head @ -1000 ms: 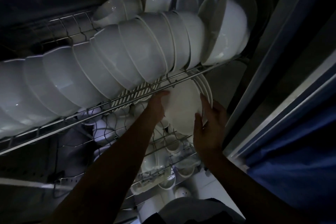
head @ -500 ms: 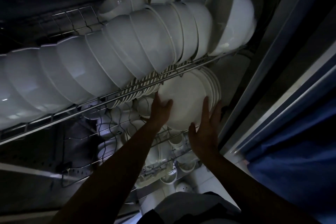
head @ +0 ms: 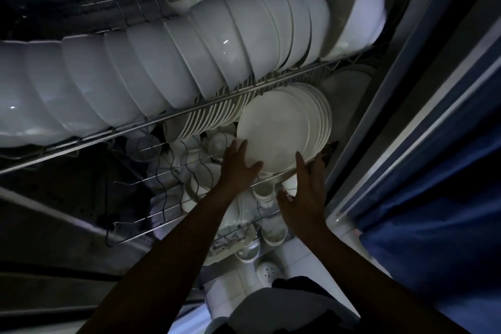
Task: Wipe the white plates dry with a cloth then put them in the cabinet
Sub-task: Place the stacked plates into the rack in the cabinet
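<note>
A white plate [head: 273, 130] stands on edge at the front of a row of white plates [head: 321, 116] on the cabinet's lower wire rack [head: 173, 171]. My left hand [head: 238, 164] presses its straight fingers against the plate's lower left face. My right hand [head: 306, 187] touches the plate's lower right rim with its fingers spread. No cloth is visible in either hand.
A long row of white bowls [head: 151, 73] fills the upper wire rack above the plates. More small plates [head: 208, 116] stand left of the row. Cups and small dishes [head: 265, 214] sit below. The cabinet's frame [head: 379, 106] runs along the right, beside a blue curtain [head: 439, 198].
The plate has gone further back against the row of plates. Both hands slid down to its lower edge and their fingers straightened out.
</note>
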Demonstrator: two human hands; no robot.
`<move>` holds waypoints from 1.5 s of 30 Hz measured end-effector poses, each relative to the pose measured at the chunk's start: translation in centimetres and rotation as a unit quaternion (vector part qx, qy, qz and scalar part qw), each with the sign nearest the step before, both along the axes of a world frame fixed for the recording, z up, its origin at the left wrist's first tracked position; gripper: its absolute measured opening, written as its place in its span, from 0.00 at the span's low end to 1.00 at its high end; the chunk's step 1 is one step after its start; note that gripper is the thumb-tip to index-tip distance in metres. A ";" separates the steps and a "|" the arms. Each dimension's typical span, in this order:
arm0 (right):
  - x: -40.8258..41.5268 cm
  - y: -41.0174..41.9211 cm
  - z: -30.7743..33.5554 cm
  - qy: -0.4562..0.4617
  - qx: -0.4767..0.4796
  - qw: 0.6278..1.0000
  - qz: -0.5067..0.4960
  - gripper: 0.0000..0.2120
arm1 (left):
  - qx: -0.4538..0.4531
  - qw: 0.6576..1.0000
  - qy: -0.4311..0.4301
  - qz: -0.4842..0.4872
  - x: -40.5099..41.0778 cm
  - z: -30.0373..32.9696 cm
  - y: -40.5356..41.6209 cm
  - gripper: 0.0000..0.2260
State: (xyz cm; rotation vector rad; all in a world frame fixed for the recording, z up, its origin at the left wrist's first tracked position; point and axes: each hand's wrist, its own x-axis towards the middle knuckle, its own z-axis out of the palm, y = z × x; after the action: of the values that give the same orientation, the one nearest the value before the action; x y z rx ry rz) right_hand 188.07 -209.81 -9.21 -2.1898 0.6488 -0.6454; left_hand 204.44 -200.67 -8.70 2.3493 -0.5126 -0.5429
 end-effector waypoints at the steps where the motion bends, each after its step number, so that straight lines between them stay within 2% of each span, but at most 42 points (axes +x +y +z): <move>1: -0.6 0.1 0.0 0.003 -0.005 1.000 0.008 0.44 | -0.008 1.000 -0.006 0.000 -0.4 0.3 0.4 0.35; 7: -7.3 -1.4 -0.3 0.142 -0.071 0.986 0.054 0.40 | -0.059 0.995 -0.074 -0.045 -5.6 0.1 3.3 0.34; 10: -11.3 -2.0 0.4 0.213 -0.055 0.975 0.040 0.37 | -0.075 0.988 -0.120 -0.068 -9.8 -1.0 4.9 0.36; 13: -15.7 -1.9 0.7 0.236 -0.032 0.971 0.022 0.37 | -0.109 0.973 -0.171 -0.114 -15.0 -1.8 5.3 0.34; 17: -22.1 -1.1 1.9 0.239 0.018 0.971 -0.025 0.32 | -0.090 0.979 -0.094 -0.159 -21.6 -0.8 4.0 0.36; 20: -28.2 -2.3 2.5 0.218 0.021 0.973 -0.066 0.33 | -0.103 0.974 -0.071 -0.190 -27.1 0.1 2.5 0.37; 23: -36.3 -4.2 4.0 0.208 0.026 0.965 -0.155 0.32 | -0.092 0.967 -0.031 -0.234 -33.8 1.4 -0.5 0.36; 26: -46.3 -5.0 5.6 0.189 0.023 0.949 -0.252 0.36 | -0.083 0.941 -0.048 -0.326 -41.6 2.3 -4.5 0.33; 29: -57.0 -4.3 5.3 0.195 0.055 0.925 -0.320 0.36 | -0.093 0.906 -0.067 -0.408 -50.9 2.7 -8.6 0.32; 34: -74.5 -0.3 4.7 0.161 0.140 0.865 -0.454 0.29 | -0.064 0.818 -0.016 -0.571 -69.8 2.3 -10.4 0.30; 37: -83.7 3.5 4.4 0.137 0.179 0.799 -0.557 0.27 | -0.021 0.734 -0.011 -0.678 -80.4 1.7 -11.0 0.30; 39: -87.9 5.9 3.9 0.110 0.200 0.761 -0.607 0.27 | -0.014 0.694 -0.007 -0.720 -85.1 1.5 -11.5 0.30; 44: -96.8 13.9 2.2 0.038 0.280 0.615 -0.736 0.27 | 0.026 0.552 -0.026 -0.833 -97.9 0.2 -11.6 0.30; 45: -98.6 15.7 2.0 0.025 0.286 0.584 -0.759 0.27 | 0.033 0.513 -0.027 -0.857 -101.0 0.0 -11.2 0.30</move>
State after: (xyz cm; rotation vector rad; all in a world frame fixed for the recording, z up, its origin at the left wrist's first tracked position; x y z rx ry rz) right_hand 89.52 -194.12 -7.22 -0.5569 2.3742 -0.9118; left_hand 103.41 -211.88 -8.69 1.0007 -2.8207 -1.2054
